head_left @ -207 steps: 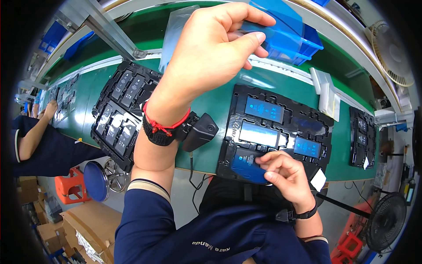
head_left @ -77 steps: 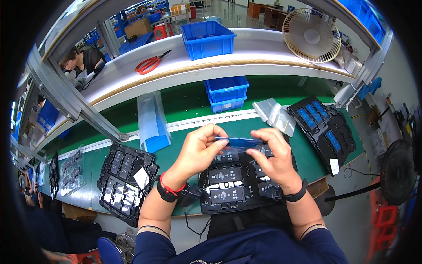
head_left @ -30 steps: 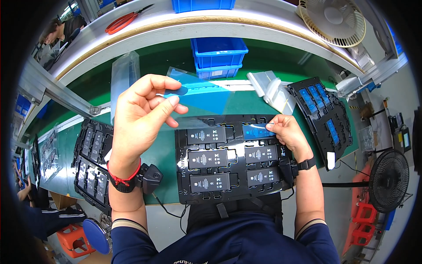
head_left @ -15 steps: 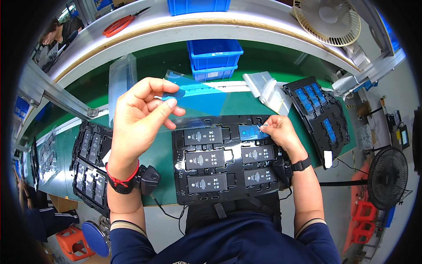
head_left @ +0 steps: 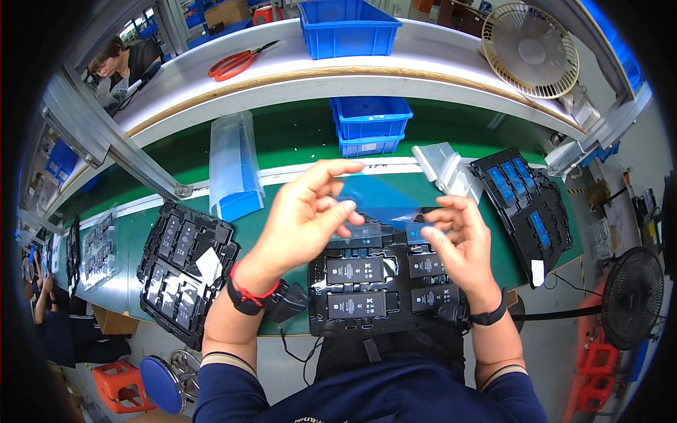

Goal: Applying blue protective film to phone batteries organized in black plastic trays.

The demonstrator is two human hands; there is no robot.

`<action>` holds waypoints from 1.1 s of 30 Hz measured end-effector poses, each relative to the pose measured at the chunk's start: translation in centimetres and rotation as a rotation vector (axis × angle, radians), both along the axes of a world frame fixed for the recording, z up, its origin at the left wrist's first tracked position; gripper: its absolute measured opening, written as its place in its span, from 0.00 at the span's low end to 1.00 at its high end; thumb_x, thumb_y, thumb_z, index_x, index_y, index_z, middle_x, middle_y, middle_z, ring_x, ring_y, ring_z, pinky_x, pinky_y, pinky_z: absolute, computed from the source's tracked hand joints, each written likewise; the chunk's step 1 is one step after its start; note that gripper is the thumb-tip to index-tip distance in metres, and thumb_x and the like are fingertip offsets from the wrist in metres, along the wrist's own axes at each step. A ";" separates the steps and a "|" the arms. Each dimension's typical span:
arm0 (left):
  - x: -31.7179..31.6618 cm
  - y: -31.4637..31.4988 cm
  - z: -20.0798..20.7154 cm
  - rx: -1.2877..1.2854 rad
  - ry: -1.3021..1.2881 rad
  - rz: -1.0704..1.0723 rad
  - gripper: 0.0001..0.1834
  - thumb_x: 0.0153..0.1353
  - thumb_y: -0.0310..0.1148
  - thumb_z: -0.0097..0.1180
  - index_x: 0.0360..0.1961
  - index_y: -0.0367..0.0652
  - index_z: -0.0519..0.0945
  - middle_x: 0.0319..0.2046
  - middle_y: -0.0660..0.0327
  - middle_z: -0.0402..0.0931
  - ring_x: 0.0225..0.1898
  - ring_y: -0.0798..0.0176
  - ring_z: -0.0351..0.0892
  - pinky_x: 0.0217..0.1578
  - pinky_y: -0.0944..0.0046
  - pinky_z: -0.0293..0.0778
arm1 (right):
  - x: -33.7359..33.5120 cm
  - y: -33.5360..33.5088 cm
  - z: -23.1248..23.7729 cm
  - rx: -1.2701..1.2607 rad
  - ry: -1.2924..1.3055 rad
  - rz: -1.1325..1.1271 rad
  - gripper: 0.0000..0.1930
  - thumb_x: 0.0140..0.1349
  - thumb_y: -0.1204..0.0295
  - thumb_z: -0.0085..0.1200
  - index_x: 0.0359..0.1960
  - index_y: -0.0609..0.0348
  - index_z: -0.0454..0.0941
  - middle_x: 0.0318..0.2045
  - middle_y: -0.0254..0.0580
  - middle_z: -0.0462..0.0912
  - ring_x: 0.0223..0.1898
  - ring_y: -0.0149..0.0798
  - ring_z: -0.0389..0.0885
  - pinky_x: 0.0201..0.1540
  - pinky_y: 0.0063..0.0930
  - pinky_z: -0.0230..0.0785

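Note:
My left hand (head_left: 303,215) pinches a clear blue film sheet (head_left: 381,194) by its left side, holding it up over the far part of a black plastic tray (head_left: 396,282). My right hand (head_left: 462,243) is beside the film's right end with its fingers apart; whether a fingertip touches the film I cannot tell. In the tray lie several flat black batteries (head_left: 354,270) in two columns. A blue piece (head_left: 416,233) covers the far right battery, partly behind the film and my fingers.
A black tray of batteries (head_left: 180,243) stands at left, with a white slip on it. At right another tray (head_left: 518,211) holds blue-covered batteries. Behind are bagged blue sheets (head_left: 236,169), stacked blue bins (head_left: 370,123) and clear film (head_left: 444,166). Red-handled scissors (head_left: 233,65) lie on the shelf.
My right hand has come off the far right battery, and its fingers have spread near the film. My left hand has brought the film sheet rightward and nearer my right hand. The view has shifted.

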State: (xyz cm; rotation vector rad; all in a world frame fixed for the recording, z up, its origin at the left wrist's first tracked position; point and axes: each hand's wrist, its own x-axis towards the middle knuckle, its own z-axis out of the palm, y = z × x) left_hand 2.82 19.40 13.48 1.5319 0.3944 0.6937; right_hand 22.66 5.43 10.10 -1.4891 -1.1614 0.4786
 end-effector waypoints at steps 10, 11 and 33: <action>1.6 -2.4 -2.2 0.031 0.008 -0.112 0.27 0.59 0.20 0.53 0.60 0.39 0.62 0.34 0.61 0.75 0.35 0.72 0.77 0.34 0.74 0.75 | -4.2 0.8 0.4 0.345 -0.786 -0.074 0.15 0.41 0.78 0.64 0.34 0.59 0.79 0.30 0.37 0.78 0.34 0.41 0.74 0.39 0.34 0.65; 1.4 -2.6 -2.0 0.053 0.018 -0.106 0.29 0.57 0.19 0.54 0.60 0.39 0.63 0.33 0.60 0.77 0.33 0.74 0.75 0.34 0.74 0.74 | -4.3 0.8 0.2 0.348 -0.785 -0.075 0.15 0.41 0.78 0.64 0.34 0.59 0.79 0.30 0.37 0.78 0.34 0.41 0.74 0.39 0.34 0.65; 1.6 -3.1 -1.8 0.497 0.065 -0.096 0.34 0.49 0.15 0.50 0.61 0.39 0.63 0.23 0.59 0.76 0.26 0.69 0.77 0.35 0.68 0.73 | -1.4 -1.2 -0.4 0.231 -0.211 0.054 0.07 0.48 0.79 0.60 0.30 0.63 0.77 0.30 0.43 0.81 0.34 0.39 0.78 0.40 0.30 0.69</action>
